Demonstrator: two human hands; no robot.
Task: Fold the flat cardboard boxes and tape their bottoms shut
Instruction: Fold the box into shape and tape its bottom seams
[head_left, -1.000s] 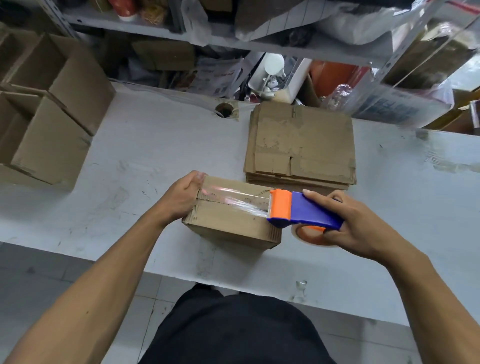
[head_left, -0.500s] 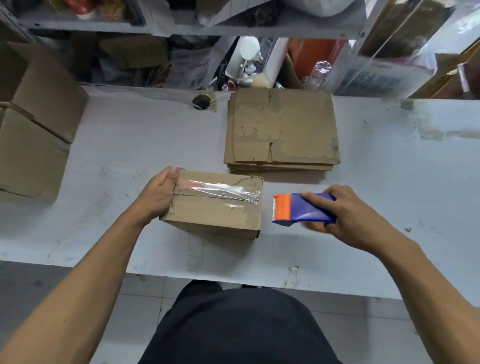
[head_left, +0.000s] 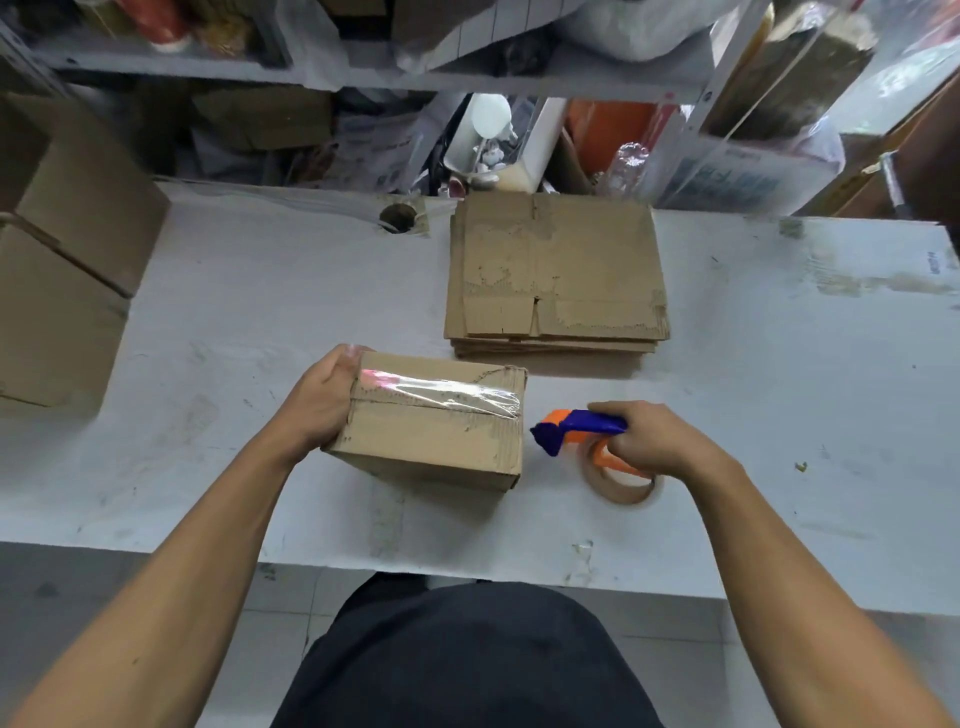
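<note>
1. A folded cardboard box (head_left: 431, 423) is sitting on the white desk (head_left: 249, 322) near its front edge, with its taped side facing up.
2. A strip of clear tape (head_left: 441, 392) is running across the seam on the box's upper face, from the left edge to the right edge.
3. The left hand (head_left: 322, 402) is gripping the left end of the box, with its fingers curling over the top left corner.
4. The right hand (head_left: 654, 441) is clutching a blue and orange tape dispenser (head_left: 576, 428), just to the right of the box and not touching it.
5. The dispenser's roll of tape (head_left: 623, 480) is resting against the desk below the hand.
6. A stack of flat cardboard boxes (head_left: 556, 275) is lying farther back on the desk, behind the folded box.
7. Other assembled boxes (head_left: 67, 260) are standing at the left edge of the desk.
8. Cluttered shelving (head_left: 467, 78) is running behind the desk.
</note>
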